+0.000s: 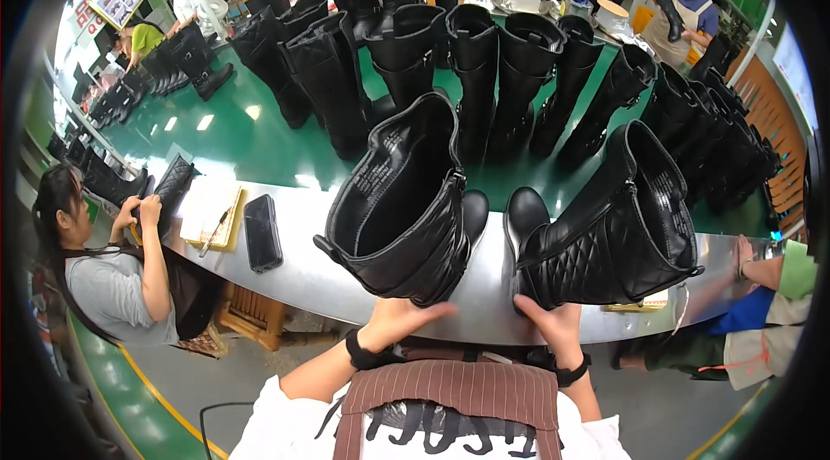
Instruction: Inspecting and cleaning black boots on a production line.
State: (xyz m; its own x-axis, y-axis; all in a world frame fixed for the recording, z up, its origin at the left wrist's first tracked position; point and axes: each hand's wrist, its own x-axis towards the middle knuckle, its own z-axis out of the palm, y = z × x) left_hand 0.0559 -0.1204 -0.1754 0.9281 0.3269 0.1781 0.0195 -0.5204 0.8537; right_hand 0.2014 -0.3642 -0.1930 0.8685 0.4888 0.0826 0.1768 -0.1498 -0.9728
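Two tall black boots with quilted shafts are held up in front of me, toes turned toward each other. My left hand (402,322) is beneath the left boot (398,265), its thumb stretched along the underside and the other fingers hidden. That boot tilts so its wide top opening faces me, with pale print on the lining. My right hand (553,322) grips the right boot (579,265) from below, thumb at the heel side, remaining fingers out of sight. This boot leans to the right, its zip and open top showing.
A steel ledge (346,300) runs before me, with a green table surface (285,157) beyond, crowded with upright black boots (471,71). At left lie a phone (262,233) and a notepad (207,216). A co-worker (112,278) sits left; another person's arm (765,270) reaches in from the right.
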